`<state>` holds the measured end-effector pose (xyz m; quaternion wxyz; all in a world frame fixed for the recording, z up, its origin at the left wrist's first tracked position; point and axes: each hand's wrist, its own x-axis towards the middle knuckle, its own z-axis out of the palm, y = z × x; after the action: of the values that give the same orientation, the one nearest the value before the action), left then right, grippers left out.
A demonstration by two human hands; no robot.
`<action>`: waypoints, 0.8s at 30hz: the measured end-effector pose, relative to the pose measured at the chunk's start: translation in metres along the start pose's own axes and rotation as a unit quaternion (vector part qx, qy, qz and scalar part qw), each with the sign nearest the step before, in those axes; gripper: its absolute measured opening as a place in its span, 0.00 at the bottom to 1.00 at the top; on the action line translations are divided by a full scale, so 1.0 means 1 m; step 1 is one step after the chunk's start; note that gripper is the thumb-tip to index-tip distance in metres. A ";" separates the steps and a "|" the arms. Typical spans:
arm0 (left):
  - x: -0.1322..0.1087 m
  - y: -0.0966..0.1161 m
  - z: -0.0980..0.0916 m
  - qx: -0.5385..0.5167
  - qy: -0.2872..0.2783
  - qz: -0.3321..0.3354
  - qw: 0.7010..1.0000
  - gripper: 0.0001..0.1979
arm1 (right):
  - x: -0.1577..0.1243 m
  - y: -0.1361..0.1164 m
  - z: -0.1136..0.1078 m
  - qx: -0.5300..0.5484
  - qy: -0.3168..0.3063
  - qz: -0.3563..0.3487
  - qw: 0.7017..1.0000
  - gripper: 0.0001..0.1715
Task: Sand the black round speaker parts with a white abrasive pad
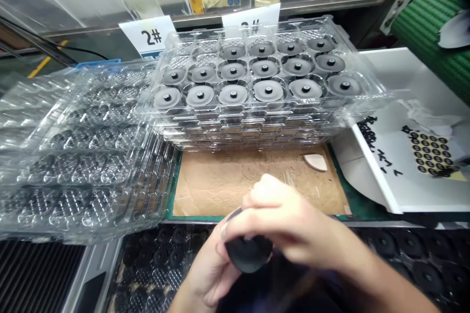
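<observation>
A black round disc-like part [249,255] is held low in front of me, above the near edge of the bench. My left hand [216,269] is closed around its left side and supports it from below. Over the top of the same part, my right hand [273,212] has its fingers curled, with one finger reaching across to the left rim. These fingers cover the part's middle, so any small piece under them is hidden. Beyond my hands, a clear plastic tray [253,107] holds several similar dark discs with small knobs in the centre.
More clear trays [91,156] are stacked at left. Brown cardboard [213,181] covers the bench, with a pale wedge-shaped piece [316,162] on it. At right, a white bin [414,200] holds small black pieces [367,134] and a sheet of round stickers [429,151]. A green belt [433,29] stands above.
</observation>
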<state>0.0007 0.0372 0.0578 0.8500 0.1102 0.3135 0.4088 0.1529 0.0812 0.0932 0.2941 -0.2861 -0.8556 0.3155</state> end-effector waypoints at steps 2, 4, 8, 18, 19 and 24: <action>0.000 0.000 -0.005 0.004 0.004 -0.017 1.000 0.20 | 0.001 0.003 0.000 -0.010 0.007 0.045 0.999 0.14; 0.000 -0.002 -0.012 -0.009 0.004 -0.014 1.000 0.21 | -0.002 0.004 0.002 -0.036 0.020 0.062 0.997 0.15; 0.000 -0.008 -0.021 -0.044 -0.012 -0.020 0.999 0.24 | -0.010 0.023 0.008 0.041 0.058 0.084 0.994 0.17; -0.005 -0.005 -0.030 -0.131 -0.083 -0.049 0.987 0.24 | -0.060 0.107 0.089 -0.002 0.160 0.312 0.936 0.16; -0.006 -0.004 -0.032 -0.116 -0.080 -0.038 0.989 0.24 | -0.063 0.101 0.096 -0.003 0.174 0.313 0.934 0.18; -0.012 -0.006 -0.041 0.232 0.026 0.202 0.951 0.43 | -0.065 0.062 0.099 -0.001 0.224 0.284 0.932 0.17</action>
<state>-0.0271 0.0210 0.0283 0.6919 0.3548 0.3933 0.4907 0.1467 0.0398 -0.0336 0.3757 -0.5805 -0.6513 0.3125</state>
